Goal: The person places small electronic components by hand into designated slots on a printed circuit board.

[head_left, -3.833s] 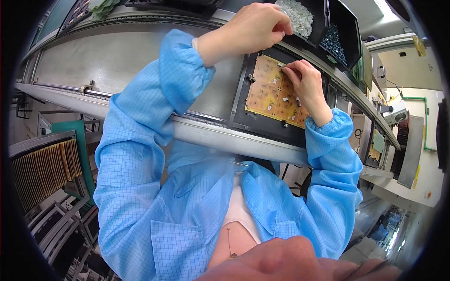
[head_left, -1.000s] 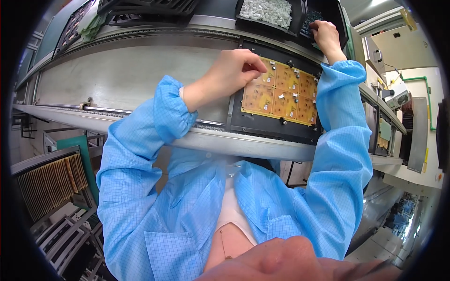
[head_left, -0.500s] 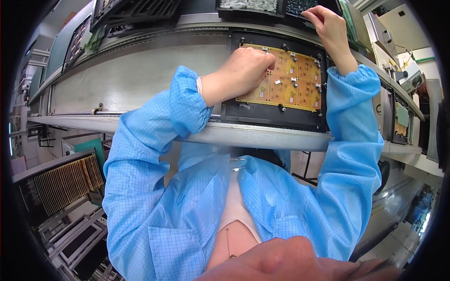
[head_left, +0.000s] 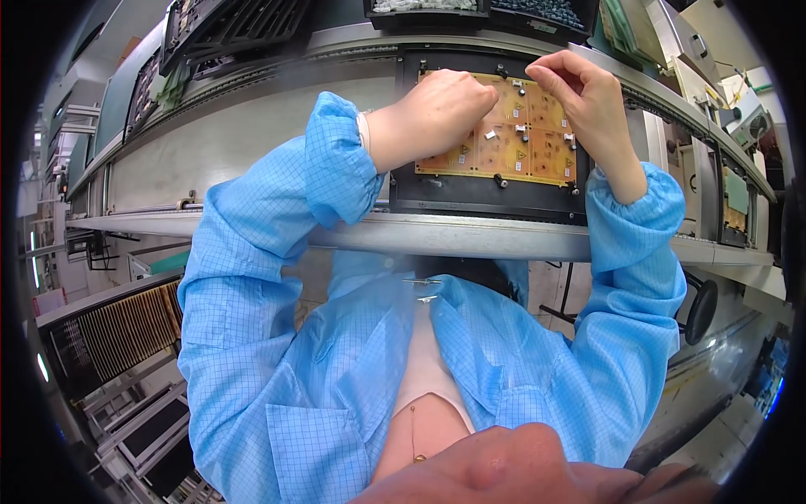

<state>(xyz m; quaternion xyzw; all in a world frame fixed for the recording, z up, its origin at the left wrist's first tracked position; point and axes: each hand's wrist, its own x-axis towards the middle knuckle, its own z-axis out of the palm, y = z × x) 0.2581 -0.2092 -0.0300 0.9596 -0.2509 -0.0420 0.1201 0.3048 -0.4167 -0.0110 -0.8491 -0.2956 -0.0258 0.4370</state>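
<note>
A yellow-brown circuit board panel [head_left: 504, 158] lies in a black carrier frame [head_left: 478, 197] with several small black clamps round its edge. Small white connectors [head_left: 491, 134] and dark round components [head_left: 525, 139] stand on the board. My left hand [head_left: 441, 113] is closed over the board's left part, its curled fingers hiding what they may hold. Above the upper right of the board, my right hand [head_left: 585, 99] has thumb and forefinger pinched together. Anything between those fingertips is too small to make out.
Beyond the carrier stand a black bin of white parts [head_left: 426, 7] and a black bin of dark blue parts [head_left: 537, 15]. A metal conveyor rail [head_left: 470, 237] runs along the near side. Black trays [head_left: 239, 34] are piled at far left; a slotted rack [head_left: 117, 336] stands lower left.
My right hand has come from the bin of dark blue parts back toward me, over the board's upper right. My left hand stays closed over the board's left part. The view has shifted slightly.
</note>
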